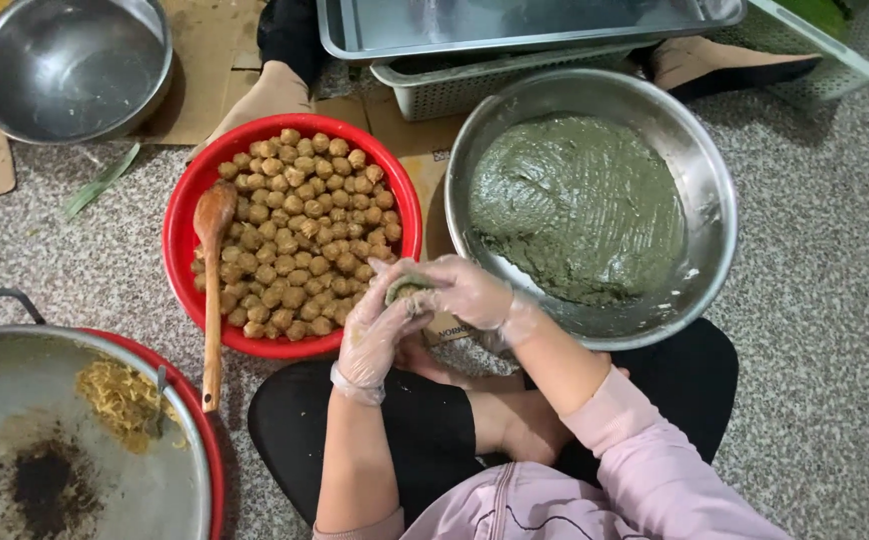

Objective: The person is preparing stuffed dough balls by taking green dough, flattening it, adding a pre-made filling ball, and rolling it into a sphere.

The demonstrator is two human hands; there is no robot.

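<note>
The left hand (380,335) and the right hand (470,292), both in thin clear gloves, meet near the middle of the scene; between them sits a small green dough piece (407,290), cupped by the left fingers and pressed by the right fingers, so both hands grasp it together. Just to the left is the red basin (187,215) full of brown filling balls (300,240), with a wooden spoon (213,290) leaning on its rim; to the right stands the steel bowl (715,180) with green dough (580,205).
</note>
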